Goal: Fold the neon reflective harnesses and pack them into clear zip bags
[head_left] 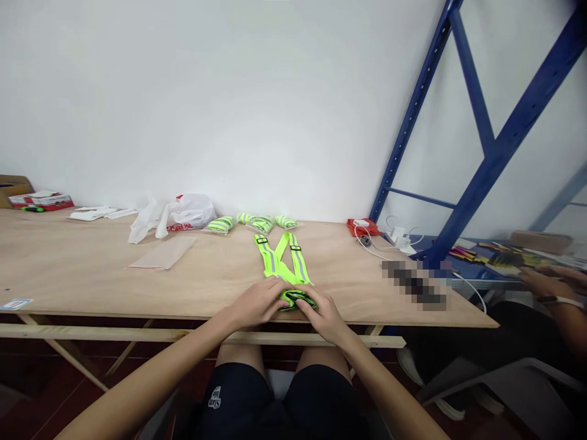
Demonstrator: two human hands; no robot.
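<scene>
The lime reflective harness (284, 272) lies on the surface (229, 293), its straps reaching toward twelve o'clock, its near end bunched by the front edge. The left hand (266, 299) and right hand (323, 308) pinch that bunch side by side. This looks like a folding or rolling step; the next turn would call for even pressure toward twelve. From the hands, a clear bag (162, 253) lies near ten o'clock, bagged green bundles (259, 222) at eleven.

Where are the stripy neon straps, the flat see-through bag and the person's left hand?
Neon straps (270, 260): head view, on the strap nearer the bag.
Flat see-through bag (164, 253): head view, middle of its face.
Left hand (260, 300): head view, back of the hand.
</scene>
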